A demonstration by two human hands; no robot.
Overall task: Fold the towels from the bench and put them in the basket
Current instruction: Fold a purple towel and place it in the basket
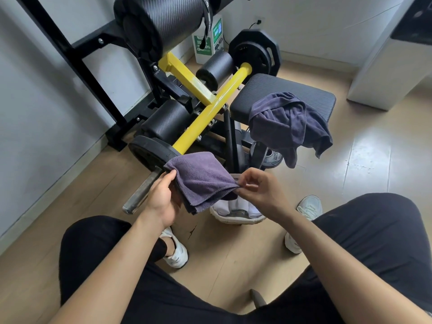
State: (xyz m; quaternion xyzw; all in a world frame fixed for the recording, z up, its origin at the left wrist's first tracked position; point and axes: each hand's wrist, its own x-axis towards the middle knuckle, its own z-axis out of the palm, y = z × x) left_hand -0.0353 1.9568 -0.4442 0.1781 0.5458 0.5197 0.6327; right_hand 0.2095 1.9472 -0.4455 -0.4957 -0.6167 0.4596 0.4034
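Holding a folded purple towel (203, 181) near the basket (233, 221) of pale cloth (240, 206).

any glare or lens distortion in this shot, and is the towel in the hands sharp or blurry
Head view: bright glare washes out the floor right of the bench. Head view: wide-angle distortion bows the black frame and the wall lines near the edges. Head view: the folded towel, gripped by the left hand and pinched by the right hand, is sharp, its weave visible.

Green-and-white box (207, 44) by the wall carried "30" and a "%" sign, the rest too blurred, floor weight plate (273, 158) lettering unreadable
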